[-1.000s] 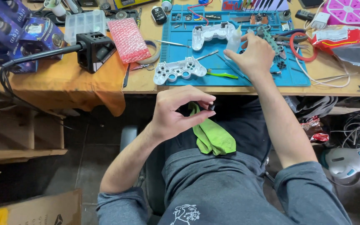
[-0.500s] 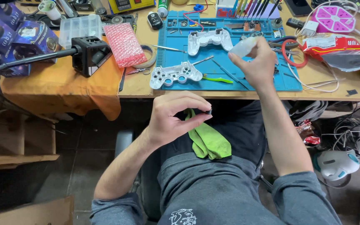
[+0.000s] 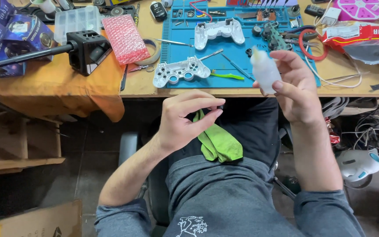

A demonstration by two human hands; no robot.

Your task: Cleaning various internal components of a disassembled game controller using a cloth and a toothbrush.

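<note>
My right hand (image 3: 298,90) holds a small translucent white squeeze bottle (image 3: 264,70) upright, just in front of the desk edge. My left hand (image 3: 183,120) hovers over my lap, thumb and fingertips pinched on a tiny part too small to make out. Just under that hand, a green cloth (image 3: 219,144) lies on my thigh. On the blue work mat (image 3: 176,52) lie a white gamepad front shell (image 3: 180,71), a white back shell (image 3: 219,30), a green brush (image 3: 227,76) and a circuit board (image 3: 273,34).
Pink bubble wrap (image 3: 126,38), a black cube with a thick cable (image 3: 88,50) and an orange cloth (image 3: 58,87) cover the desk's left side. Red-handled pliers (image 3: 305,41) and a red-and-white bag (image 3: 358,37) sit right. Cables and a white-and-teal device (image 3: 358,164) lie on the floor.
My right hand picked the white bottle up off the mat and brought it back toward me, past the desk edge. My left hand kept its pinch over my lap.
</note>
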